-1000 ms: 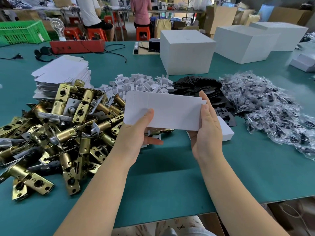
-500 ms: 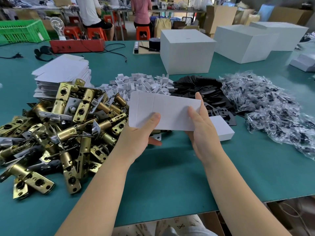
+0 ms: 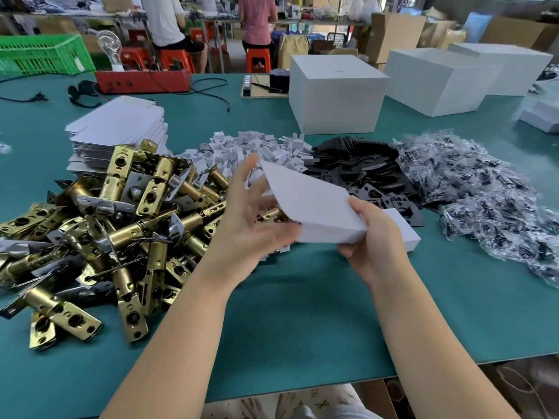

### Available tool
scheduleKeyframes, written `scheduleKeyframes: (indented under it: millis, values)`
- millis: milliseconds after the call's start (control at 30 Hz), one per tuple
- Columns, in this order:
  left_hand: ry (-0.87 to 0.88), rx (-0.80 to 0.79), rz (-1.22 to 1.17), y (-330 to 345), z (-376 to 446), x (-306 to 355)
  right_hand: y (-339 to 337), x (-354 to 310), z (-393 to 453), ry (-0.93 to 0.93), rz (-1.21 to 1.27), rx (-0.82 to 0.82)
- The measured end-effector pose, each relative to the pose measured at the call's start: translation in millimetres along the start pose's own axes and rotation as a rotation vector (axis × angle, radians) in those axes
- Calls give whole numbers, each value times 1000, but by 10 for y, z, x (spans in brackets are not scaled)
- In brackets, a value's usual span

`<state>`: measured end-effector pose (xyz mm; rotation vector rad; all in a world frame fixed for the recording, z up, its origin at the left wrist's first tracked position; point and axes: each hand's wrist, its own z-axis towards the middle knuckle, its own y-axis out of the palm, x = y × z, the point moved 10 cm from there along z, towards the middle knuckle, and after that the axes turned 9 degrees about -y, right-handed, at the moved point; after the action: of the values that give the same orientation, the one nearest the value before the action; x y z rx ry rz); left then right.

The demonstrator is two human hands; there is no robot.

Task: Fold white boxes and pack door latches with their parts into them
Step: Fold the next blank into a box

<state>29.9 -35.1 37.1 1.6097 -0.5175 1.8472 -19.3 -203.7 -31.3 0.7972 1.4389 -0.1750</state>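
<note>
A small white box [image 3: 314, 204], popped into a sleeve shape, hangs above the green table [image 3: 302, 313]. My right hand [image 3: 375, 240] grips its near right corner, thumb on top. My left hand [image 3: 248, 219] is at the box's left open end with fingers spread and fairly straight, touching it. To the left lies a heap of brass door latches [image 3: 99, 234]. Behind are a stack of flat white box blanks [image 3: 121, 128], a pile of white card inserts [image 3: 251, 149], black strike plates [image 3: 363, 170] and bagged screws [image 3: 490, 198]. A finished white box [image 3: 406, 234] lies behind my right hand.
Large white cartons [image 3: 335, 95] stand at the back middle and right. A red tool box [image 3: 142, 81], cables and a green crate [image 3: 42, 55] sit at the back left. Two people sit on orange stools beyond the table. The table's near edge runs below my forearms.
The flat blank held up between both hands has been opened into a box shape and tilted. My left hand has shifted from pinching its lower edge to spreading at its left end.
</note>
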Motion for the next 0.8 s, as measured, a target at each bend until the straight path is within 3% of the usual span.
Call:
scheduleKeyframes:
  millis: [200,300,433,500,633,733,800]
  values:
    - [-78,-304,204,318,-80,-131,200,165,-131,196,-84,-300]
    - [0,-175,373,293,-43,-82,174,153,-142,190,-173,-295]
    - [37,43,234,118,-26,-27,178,-42,-83,-44,-435,-281]
    - [50,149,298,26,-30,-3,217,-228,-81,-218,-364,-254]
    - [-54,262,421,-27,-23,-128,421,-437,-225,-488,-191,-443]
    - [-48,236,669,49,-17,-154,352,-429,-184,-466,-164,-382]
    - [43,212,794,103,-26,-54,301,-420,-132,-383,-36,-346]
